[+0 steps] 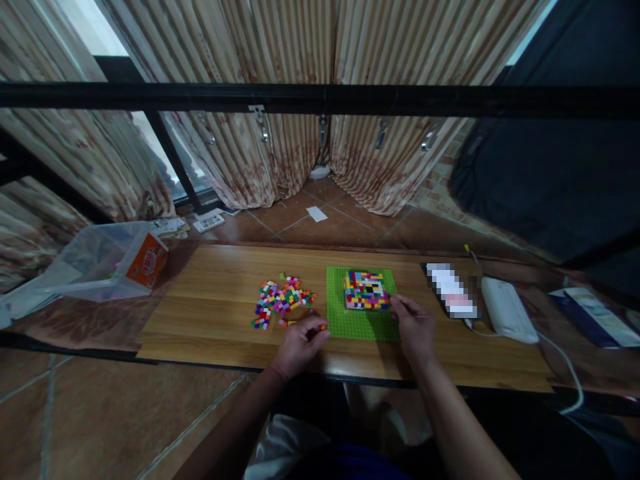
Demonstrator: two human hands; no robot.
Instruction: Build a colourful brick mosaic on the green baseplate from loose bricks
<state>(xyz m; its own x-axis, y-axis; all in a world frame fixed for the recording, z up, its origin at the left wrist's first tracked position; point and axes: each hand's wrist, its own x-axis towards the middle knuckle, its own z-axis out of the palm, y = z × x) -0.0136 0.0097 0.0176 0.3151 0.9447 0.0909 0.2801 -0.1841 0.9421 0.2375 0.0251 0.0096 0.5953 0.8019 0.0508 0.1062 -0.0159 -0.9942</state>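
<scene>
Brick structure (pixel 367 291) stands on green baseplate (pixel 357 326), mid-length on the counter (pixel 215 287). Left hand (pixel 299 342) pinches orange brick (pixel 323 327); right hand (pixel 416 327), at structure's right side, grip indeterminable. Steady bracing advisable.

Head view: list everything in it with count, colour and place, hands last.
table: one, wood-brown, centre
baseplate: one, green, on table
brick block: one, multicoloured, on baseplate
loose bricks: many, mixed colours, left of baseplate
phone: one, dark, screen pixelated, right of baseplate
flat case: one, white, right of phone
tub: one, clear, orange label, left
packet: one, white and blue, far right
paper: one, white, floor beyond table
curtains: several, striped beige, background
bar: one, black, across curtains
left hand: one, bare, orange brick at fingertips
right hand: one, bare, at block's right side
</scene>
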